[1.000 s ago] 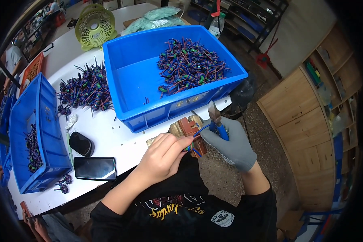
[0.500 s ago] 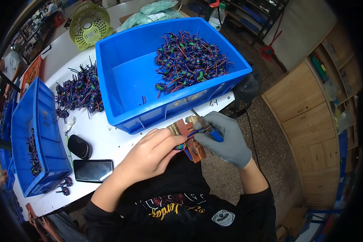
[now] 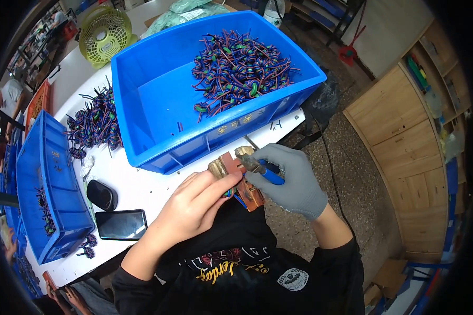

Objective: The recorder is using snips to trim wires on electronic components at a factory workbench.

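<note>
My bare left hand [image 3: 190,206] is closed on a small wire-wound ring coil [image 3: 229,193] with green, blue and red showing; the fingers cover most of it. It presses the coil against a reddish-brown fixture [image 3: 253,197] at the table's front edge. My right hand [image 3: 295,182], in a grey glove, is wrapped round pliers with blue handles [image 3: 273,176]. Their metal head lies beside the fixture's upper part, next to a worn, tape-wrapped piece [image 3: 216,168]. Many similar coils [image 3: 244,71] are heaped in the big blue bin [image 3: 192,145] just beyond my hands.
More coils [image 3: 95,123] lie on the white table left of the bin. A smaller blue bin [image 3: 58,194], a phone [image 3: 122,224] and a black case [image 3: 101,195] stand at left. Behind is a green fan [image 3: 105,35]; wooden cabinets [image 3: 404,157] are at right.
The pliers' head has drawn back slightly from the left fingertips, and the wires seen between them no longer show. The view has shifted a little; both hands keep their holds.
</note>
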A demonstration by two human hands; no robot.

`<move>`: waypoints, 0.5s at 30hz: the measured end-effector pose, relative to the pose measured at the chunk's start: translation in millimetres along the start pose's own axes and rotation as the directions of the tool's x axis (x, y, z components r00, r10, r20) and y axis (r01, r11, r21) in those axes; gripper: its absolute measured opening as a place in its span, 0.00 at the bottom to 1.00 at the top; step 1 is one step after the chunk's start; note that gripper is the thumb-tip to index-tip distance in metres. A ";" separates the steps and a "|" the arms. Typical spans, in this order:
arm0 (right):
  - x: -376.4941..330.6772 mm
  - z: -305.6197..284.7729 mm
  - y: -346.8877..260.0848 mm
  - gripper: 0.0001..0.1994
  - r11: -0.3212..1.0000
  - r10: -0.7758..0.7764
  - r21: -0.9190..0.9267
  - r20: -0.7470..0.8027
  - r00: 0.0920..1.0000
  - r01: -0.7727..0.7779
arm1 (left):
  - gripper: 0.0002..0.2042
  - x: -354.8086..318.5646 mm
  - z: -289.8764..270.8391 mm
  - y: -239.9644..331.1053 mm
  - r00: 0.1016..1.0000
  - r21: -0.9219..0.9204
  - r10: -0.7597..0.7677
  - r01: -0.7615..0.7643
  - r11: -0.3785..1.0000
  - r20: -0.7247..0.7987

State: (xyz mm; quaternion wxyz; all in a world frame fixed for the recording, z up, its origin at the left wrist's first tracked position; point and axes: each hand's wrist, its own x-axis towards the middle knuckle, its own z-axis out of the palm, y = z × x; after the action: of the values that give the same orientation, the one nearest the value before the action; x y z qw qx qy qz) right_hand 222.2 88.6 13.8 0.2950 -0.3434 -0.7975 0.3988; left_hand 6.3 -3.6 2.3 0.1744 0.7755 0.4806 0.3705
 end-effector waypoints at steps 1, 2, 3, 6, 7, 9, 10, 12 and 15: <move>-0.3 -0.5 -0.6 0.11 1.000 0.019 -0.001 0.001 1.000 -0.019 | 0.17 0.5 -0.6 2.0 1.000 0.015 -0.005 0.005 1.000 0.015; -0.7 -0.7 -1.2 0.11 0.999 0.037 -0.003 0.003 0.999 -0.037 | 0.18 0.9 -1.6 4.1 1.000 0.030 -0.010 0.009 1.000 0.028; -1.6 -0.9 -1.4 0.11 0.999 0.036 -0.008 0.004 0.999 -0.036 | 0.18 2.2 -2.7 6.4 1.000 0.027 -0.009 0.008 1.000 0.024; -12.4 2.8 -4.4 0.13 1.000 0.031 0.002 -0.171 0.985 -0.031 | 0.22 5.9 -8.2 13.1 0.996 0.112 -0.033 0.024 0.993 0.079; -16.4 4.5 -5.6 0.13 1.000 0.028 0.004 -0.227 0.974 -0.028 | 0.23 6.5 -8.6 12.6 0.995 0.139 -0.044 0.030 0.990 0.095; -35.4 -9.0 -7.2 0.20 0.965 0.261 -0.007 -0.119 0.958 -0.264 | 0.23 3.2 -8.1 9.5 0.996 0.121 -0.044 0.033 0.992 0.083; -52.5 -16.9 -3.4 0.20 0.963 0.265 -0.016 -0.125 0.956 -0.269 | 0.23 5.1 -7.5 8.9 0.995 0.099 -0.026 0.017 0.995 0.094; -76.5 -24.2 9.2 0.30 0.852 0.474 0.167 0.155 0.867 -0.496 | 0.23 5.7 -8.0 6.3 0.995 0.064 -0.003 -0.003 0.998 0.101; -77.8 -22.6 11.0 0.35 0.792 0.494 0.227 0.306 0.814 -0.566 | 0.23 5.7 -10.2 2.3 0.994 0.046 -0.001 -0.004 0.999 0.108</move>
State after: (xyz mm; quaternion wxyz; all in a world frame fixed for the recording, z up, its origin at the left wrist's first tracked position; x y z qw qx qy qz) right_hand 288.4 42.4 0.8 0.1257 -0.4555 -0.6244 0.6220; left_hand 1.7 -0.5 12.8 0.1820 0.7987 0.4780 0.3169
